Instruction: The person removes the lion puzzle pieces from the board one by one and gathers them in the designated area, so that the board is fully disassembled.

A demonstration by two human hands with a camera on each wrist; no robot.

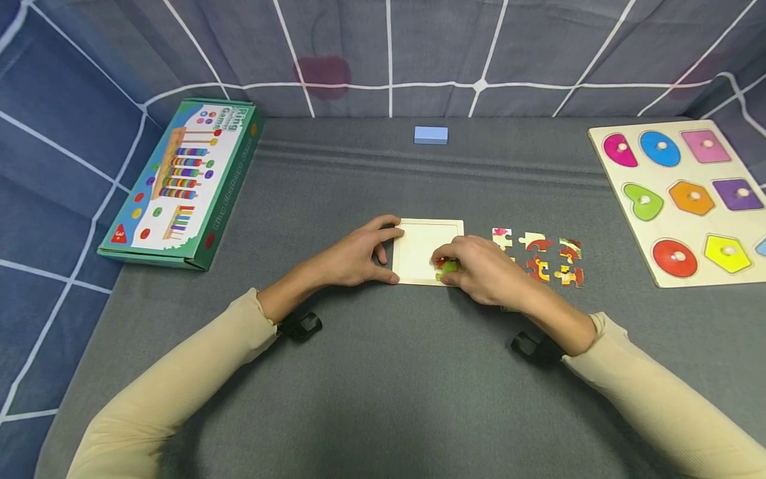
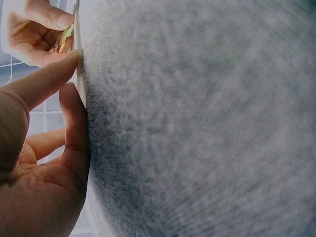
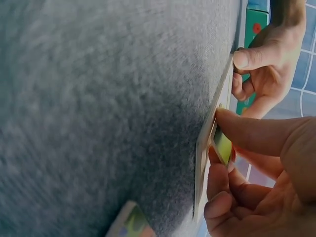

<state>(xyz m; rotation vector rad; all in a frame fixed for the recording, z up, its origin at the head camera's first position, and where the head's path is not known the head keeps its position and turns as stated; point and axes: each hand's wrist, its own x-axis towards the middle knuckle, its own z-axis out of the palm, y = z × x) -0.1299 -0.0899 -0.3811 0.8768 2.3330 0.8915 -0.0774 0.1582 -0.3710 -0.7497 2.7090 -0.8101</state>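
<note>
In the head view, a square wooden puzzle tray (image 1: 419,246) with a pale bare surface lies on the grey table. My left hand (image 1: 364,256) rests at its left side, thumb at the near corner and index finger farther up the edge. Over the tray's near right corner, my right hand (image 1: 481,269) pinches a green and red jigsaw piece (image 1: 446,267) between thumb and fingers. The right wrist view shows this piece (image 3: 223,144) tilted on edge, close against the tray (image 3: 201,153). Part of the tray is hidden beneath the right hand.
Several loose jigsaw pieces (image 1: 537,268) lie right of the tray, some partly behind the right hand. A shape board (image 1: 637,229) with knobbed pieces is at the far right. A green game box (image 1: 164,189) lies at the left, and a blue block (image 1: 431,136) at the back.
</note>
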